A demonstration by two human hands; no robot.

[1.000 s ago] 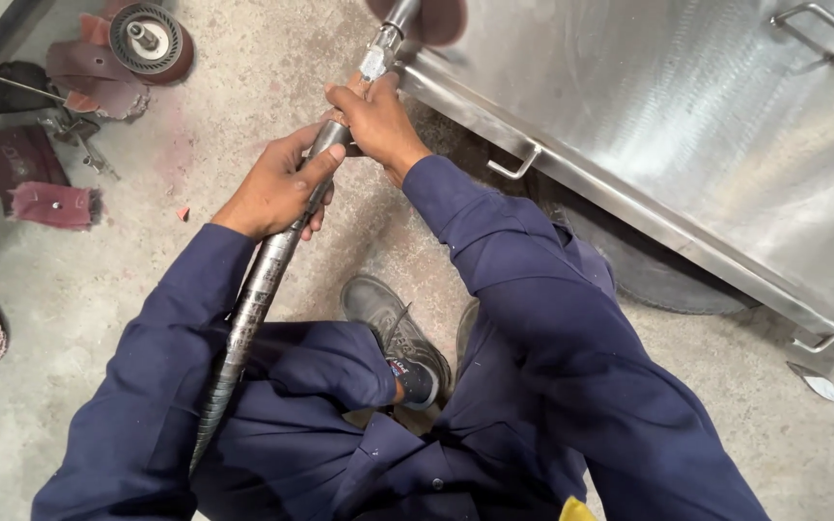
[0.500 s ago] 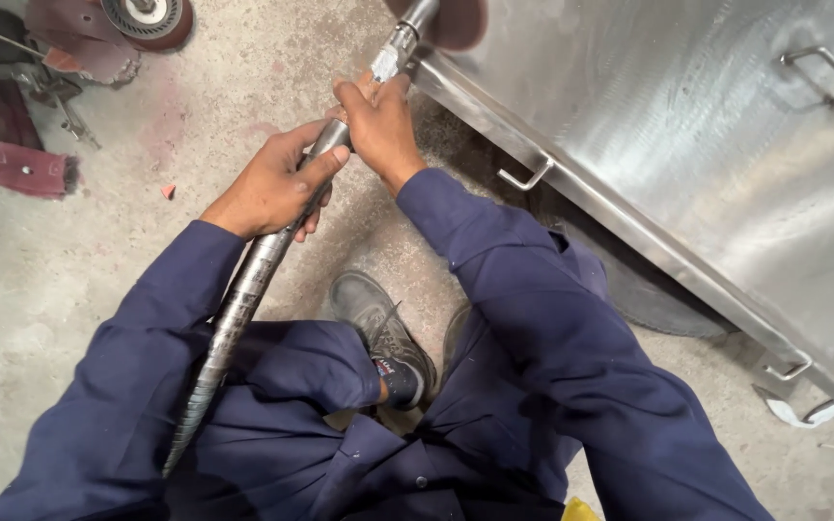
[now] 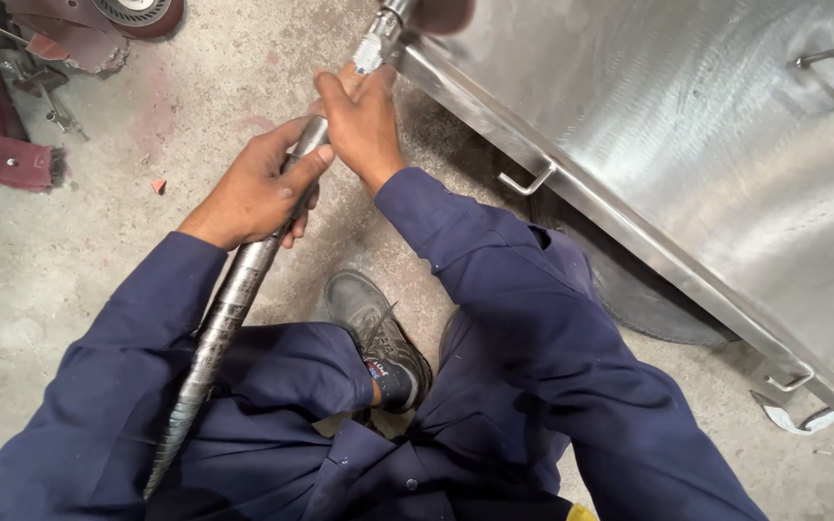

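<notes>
- Concrete floor (image 3: 69, 280), grey and dusty with reddish stains, fills the left half of the view; compared with the picture a second earlier it has slid up and to the left, so the clutter at the top left now sits partly cut off at the edge.
- Steel cabinet (image 3: 707, 174), large and brushed to a dull shine, lies tilted across the upper right; small wire handles (image 3: 525, 181) stand along its lower rim, which now runs nearer the centre than before.
- Flexible metal shaft (image 3: 219, 333), ribbed and silver, runs from the lower left, over the person's lap, up to the cabinet's corner at the top centre, as in the earlier pictures.
- Left hand (image 3: 253, 193) is closed round the shaft, thumb laid along it; its grasp is unchanged.
- Right hand (image 3: 364, 121) is wrapped tight round the shaft just above the left hand, near the tool's tip, knuckles just beside the cabinet rim.
- Black shoe (image 3: 378, 333) rests on the floor between the blue-sleeved arms.
- Red abrasive pads (image 3: 7, 159) lie at the left edge, well apart from the hands.
</notes>
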